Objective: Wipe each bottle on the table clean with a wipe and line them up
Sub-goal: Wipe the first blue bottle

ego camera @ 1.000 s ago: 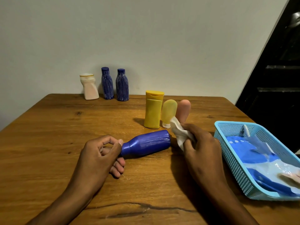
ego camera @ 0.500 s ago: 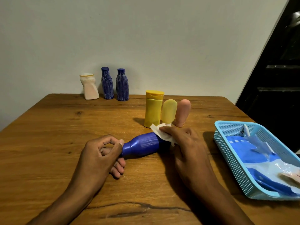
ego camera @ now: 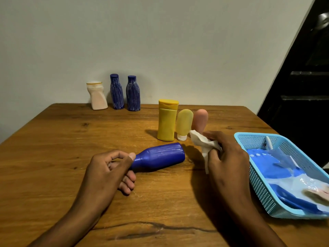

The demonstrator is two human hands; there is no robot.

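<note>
A blue bottle (ego camera: 160, 155) lies on its side in the middle of the wooden table (ego camera: 53, 139). My left hand (ego camera: 108, 170) grips its cap end. My right hand (ego camera: 226, 154) holds a crumpled white wipe (ego camera: 204, 143) just right of the bottle's base, apart from it. Behind stand a yellow bottle (ego camera: 166, 120), a pale yellow tube (ego camera: 184, 124) and a pink tube (ego camera: 200, 120), the last partly hidden by the wipe. At the back by the wall stand a white bottle (ego camera: 97, 95) and two blue bottles (ego camera: 116, 91) (ego camera: 133, 93).
A light blue plastic basket (ego camera: 258, 184) sits at the table's right edge with a blue and clear wipe pack (ego camera: 277, 168) inside. A wall runs behind the table. A dark opening lies to the right.
My right hand has lifted the wipe off the blue bottle's body and moved it right, clear of the base. My left hand has kept its grip on the cap end.
</note>
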